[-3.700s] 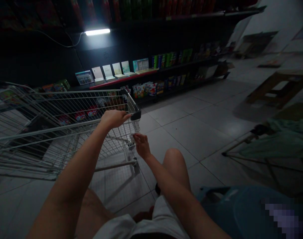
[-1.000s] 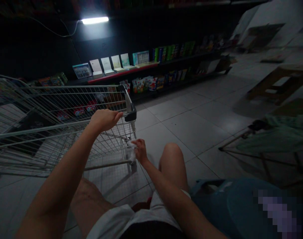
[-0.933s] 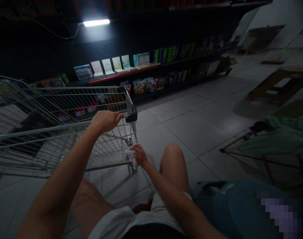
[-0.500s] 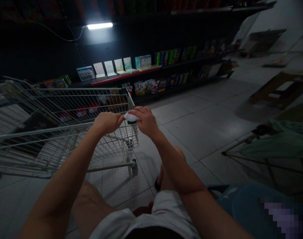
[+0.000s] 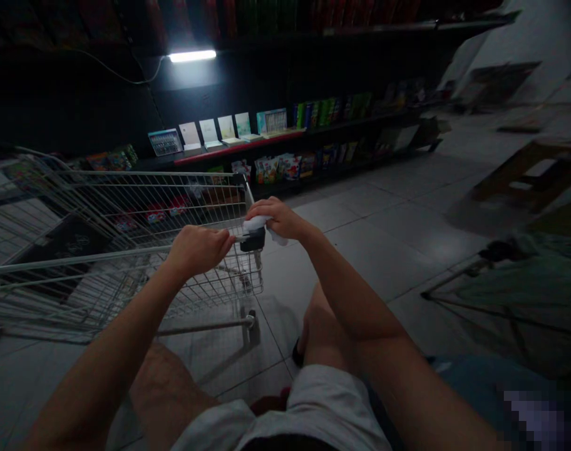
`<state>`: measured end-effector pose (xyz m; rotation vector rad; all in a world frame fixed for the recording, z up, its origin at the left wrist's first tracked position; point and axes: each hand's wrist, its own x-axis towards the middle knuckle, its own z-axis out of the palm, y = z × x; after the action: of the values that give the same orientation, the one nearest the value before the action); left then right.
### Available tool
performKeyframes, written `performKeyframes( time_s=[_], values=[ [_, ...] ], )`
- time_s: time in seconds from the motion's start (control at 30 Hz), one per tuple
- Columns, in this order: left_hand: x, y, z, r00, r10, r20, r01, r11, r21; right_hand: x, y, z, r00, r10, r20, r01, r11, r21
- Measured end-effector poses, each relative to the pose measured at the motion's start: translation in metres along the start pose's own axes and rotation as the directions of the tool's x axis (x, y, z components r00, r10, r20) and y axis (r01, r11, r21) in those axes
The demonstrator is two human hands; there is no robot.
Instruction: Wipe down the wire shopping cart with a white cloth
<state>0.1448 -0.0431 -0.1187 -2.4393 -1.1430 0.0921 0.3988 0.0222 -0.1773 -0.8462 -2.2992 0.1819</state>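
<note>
- The white cloth (image 5: 255,222), perhaps paper, lies at the black corner piece (image 5: 252,241) of the shopping cart (image 5: 102,257), its loose end hanging beyond.
- My right hand (image 5: 282,218) has its fingers curled over the cloth, pinning it there; I can't see my thumb.
- My left hand (image 5: 198,252) is wrapped around the cart's rail, just beside that corner.
- I'd best keep the rail steady, press the cloth flat against the corner, and tuck in the loose end so it doesn't snag.
- The dark panel (image 5: 64,250) in the cart bears pale marks I can't read.
- Beyond, packets (image 5: 278,168) sit on a shelf (image 5: 238,148), their labels too dim to read.
</note>
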Motion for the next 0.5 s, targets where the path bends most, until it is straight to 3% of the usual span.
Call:
performKeyframes(
  time_s=[0.2, 0.33, 0.5],
  values=[
    [-0.024, -0.001, -0.007, 0.997, 0.082, 0.003, -0.082, 0.997, -0.007, 0.033, 0.023, 0.005, 0.988, 0.148, 0.046, -0.145, 0.987, -0.067],
    [-0.039, -0.007, -0.006, 0.99, 0.133, -0.05, -0.135, 0.99, -0.04, 0.032, 0.02, 0.011, 0.993, 0.11, 0.052, -0.108, 0.993, -0.052],
    [-0.049, -0.022, 0.001, 0.976, 0.186, -0.115, -0.201, 0.971, -0.13, 0.017, -0.004, 0.018, 0.999, 0.043, 0.026, -0.042, 0.999, -0.028]
  ],
)
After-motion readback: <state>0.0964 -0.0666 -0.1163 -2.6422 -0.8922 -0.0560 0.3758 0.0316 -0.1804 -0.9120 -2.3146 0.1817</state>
